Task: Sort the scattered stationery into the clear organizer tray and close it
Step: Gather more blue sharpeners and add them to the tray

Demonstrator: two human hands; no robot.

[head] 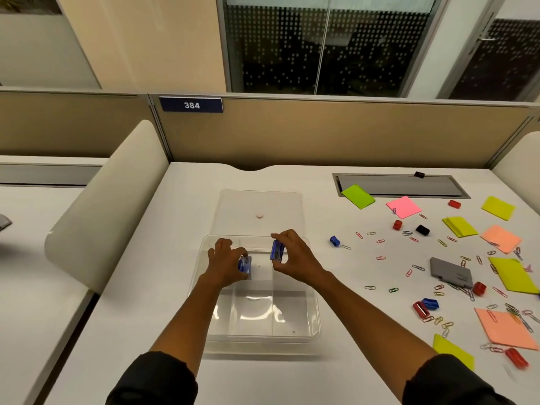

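Note:
A clear organizer tray (314, 320) with dividers sits open in the middle of the white desk, its clear lid (280, 200) lying flat just behind it. My left hand (226, 263) pinches a small blue sharpener (245, 265) low over the tray's back left compartment. My right hand (292, 254) pinches a second blue sharpener (277, 250) a little above the tray's back middle. Scattered to the right are sticky notes (403, 206), several paper clips (380, 258), red sharpeners (397, 225), more blue sharpeners (335, 241), and a black one (422, 230).
A grey flat box (451, 271) lies among the clips on the right. A recessed cable hatch (403, 185) is set into the desk's back right. White side dividers (99, 217) flank the desk, with a tan partition behind.

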